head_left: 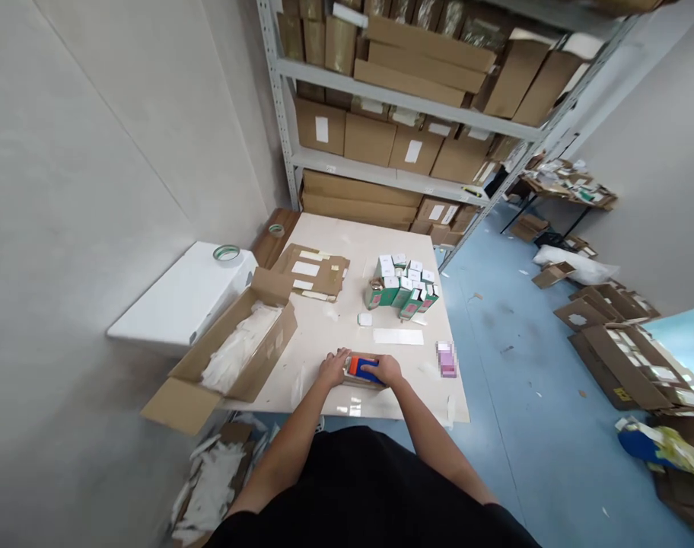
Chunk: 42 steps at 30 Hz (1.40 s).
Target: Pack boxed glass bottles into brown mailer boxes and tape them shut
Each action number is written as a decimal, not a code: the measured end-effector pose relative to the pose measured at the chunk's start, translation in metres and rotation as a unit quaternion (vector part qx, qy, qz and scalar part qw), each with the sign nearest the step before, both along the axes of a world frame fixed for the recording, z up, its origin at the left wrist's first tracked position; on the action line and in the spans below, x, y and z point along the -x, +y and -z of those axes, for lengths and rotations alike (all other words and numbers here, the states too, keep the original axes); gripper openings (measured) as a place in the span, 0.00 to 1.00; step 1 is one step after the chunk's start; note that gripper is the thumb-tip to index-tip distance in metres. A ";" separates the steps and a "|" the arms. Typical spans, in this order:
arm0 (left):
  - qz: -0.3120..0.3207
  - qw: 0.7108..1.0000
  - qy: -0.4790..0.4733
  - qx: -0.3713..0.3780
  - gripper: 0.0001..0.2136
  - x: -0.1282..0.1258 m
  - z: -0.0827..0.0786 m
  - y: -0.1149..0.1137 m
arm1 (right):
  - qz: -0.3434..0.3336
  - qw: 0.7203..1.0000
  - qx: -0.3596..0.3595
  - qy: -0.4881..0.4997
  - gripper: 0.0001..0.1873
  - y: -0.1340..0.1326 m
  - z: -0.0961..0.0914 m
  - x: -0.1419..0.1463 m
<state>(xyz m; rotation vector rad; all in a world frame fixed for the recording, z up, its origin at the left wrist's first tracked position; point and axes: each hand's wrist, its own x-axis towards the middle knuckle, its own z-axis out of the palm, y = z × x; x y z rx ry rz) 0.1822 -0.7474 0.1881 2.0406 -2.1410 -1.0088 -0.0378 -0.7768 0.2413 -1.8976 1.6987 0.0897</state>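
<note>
My right hand (389, 370) grips a blue and orange tape dispenser (367, 370), which lies over a small brown cardboard box (359, 383) near the front edge of the table. At the box's left end, my left hand (334, 367) is closed around the side and holds it steady. Much of the box is hidden under the hands and the dispenser. Just beyond, a white paper strip (398, 336) and a small white item (364, 320) lie on the tabletop (347, 323).
Several green-and-white small boxes (404, 283) stand behind. Flattened cardboard (314, 272) lies at the back left. An open carton (261, 342) with white packing sits left. A pink item (447, 360) lies by the right edge. Shelving (404, 95) holds cartons behind the table.
</note>
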 end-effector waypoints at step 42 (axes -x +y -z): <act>-0.017 0.993 0.032 -0.115 0.58 0.017 0.036 -0.018 | 0.066 0.987 -0.027 0.146 0.27 -0.012 -0.028 0.165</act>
